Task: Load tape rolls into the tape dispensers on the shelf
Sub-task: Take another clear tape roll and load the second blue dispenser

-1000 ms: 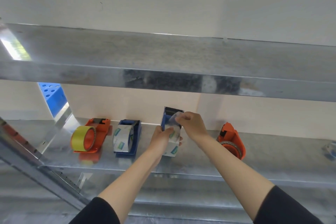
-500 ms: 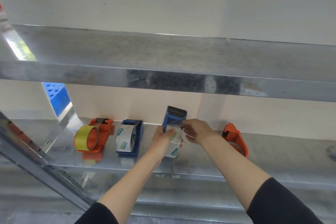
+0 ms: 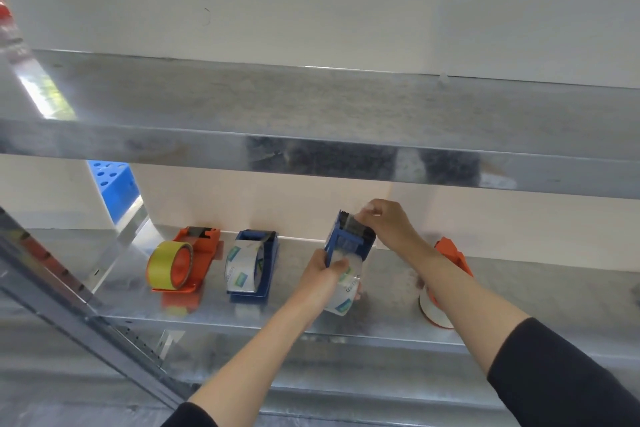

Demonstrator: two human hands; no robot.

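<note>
One change: right hand (image 3: 388, 224) at cutter (image 3: 349, 222)

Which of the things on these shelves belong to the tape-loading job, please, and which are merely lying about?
Job: blue dispenser held by the left hand, its clear printed roll, the tape end pinched by the right hand; orange dispenser with yellow roll; second blue dispenser, loaded; second orange dispenser with white roll.
Lying about: blue holed block; red object, top left.

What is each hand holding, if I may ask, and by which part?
The left hand grips the blue dispenser low on its frame, by the roll; the right hand pinches the tape end at the cutter.
</note>
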